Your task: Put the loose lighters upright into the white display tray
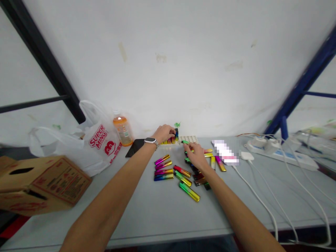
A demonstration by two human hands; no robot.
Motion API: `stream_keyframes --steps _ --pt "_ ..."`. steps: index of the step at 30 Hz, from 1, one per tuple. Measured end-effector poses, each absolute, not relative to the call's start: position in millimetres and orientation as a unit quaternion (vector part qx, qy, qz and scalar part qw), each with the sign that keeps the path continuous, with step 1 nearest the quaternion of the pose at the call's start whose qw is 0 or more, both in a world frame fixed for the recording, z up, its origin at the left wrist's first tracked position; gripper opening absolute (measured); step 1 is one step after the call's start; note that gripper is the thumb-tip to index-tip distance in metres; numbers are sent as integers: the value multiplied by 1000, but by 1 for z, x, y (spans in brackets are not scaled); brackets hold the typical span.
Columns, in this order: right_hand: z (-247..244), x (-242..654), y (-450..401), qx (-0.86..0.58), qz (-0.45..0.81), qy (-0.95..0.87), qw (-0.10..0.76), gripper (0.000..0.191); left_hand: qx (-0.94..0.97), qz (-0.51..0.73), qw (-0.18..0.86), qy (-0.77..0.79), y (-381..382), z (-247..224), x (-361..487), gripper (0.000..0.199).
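Note:
Shiny two-tone lighters lie loose on the grey table, among them a green-and-yellow lighter (189, 192) and a blue-and-yellow lighter (163, 177). Behind them, against the wall, sits a white tray with small holes (193, 139); several lighters stand upright in its left part. My left hand (165, 133), with a watch on its wrist, is closed at a dark blue lighter (176, 134) standing at the end of that row. Over the loose pile, my right hand (196, 154) has its fingers closed on a green lighter (185, 142). Its palm hides part of the pile.
To the left stand a cardboard box (49, 182), a white plastic bag (98, 147) and an orange drink bottle (123, 129). A dark phone (135, 147) lies by my left wrist. On the right are a blurred-out phone (225, 152), a charger (247, 156), cables and a power strip (283, 152).

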State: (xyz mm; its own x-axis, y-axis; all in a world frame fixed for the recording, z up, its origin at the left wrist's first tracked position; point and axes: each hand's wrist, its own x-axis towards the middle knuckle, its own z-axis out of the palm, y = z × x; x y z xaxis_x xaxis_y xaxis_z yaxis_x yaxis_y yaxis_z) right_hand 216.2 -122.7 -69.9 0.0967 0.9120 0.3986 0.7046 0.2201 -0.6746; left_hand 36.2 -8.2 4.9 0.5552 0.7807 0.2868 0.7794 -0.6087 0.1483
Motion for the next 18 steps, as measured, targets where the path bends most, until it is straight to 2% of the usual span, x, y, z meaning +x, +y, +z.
stream_keyframes --steps 11,15,18 --pt "-69 217 -123 -610 121 -681 387 39 889 162 -4 428 0 -1 38 17" --pt "-66 216 -128 -597 135 -708 352 25 893 184 -89 402 -9 -13 34 20" --pt "-62 215 -135 -574 121 -754 295 12 891 192 -123 391 -23 -23 30 25"
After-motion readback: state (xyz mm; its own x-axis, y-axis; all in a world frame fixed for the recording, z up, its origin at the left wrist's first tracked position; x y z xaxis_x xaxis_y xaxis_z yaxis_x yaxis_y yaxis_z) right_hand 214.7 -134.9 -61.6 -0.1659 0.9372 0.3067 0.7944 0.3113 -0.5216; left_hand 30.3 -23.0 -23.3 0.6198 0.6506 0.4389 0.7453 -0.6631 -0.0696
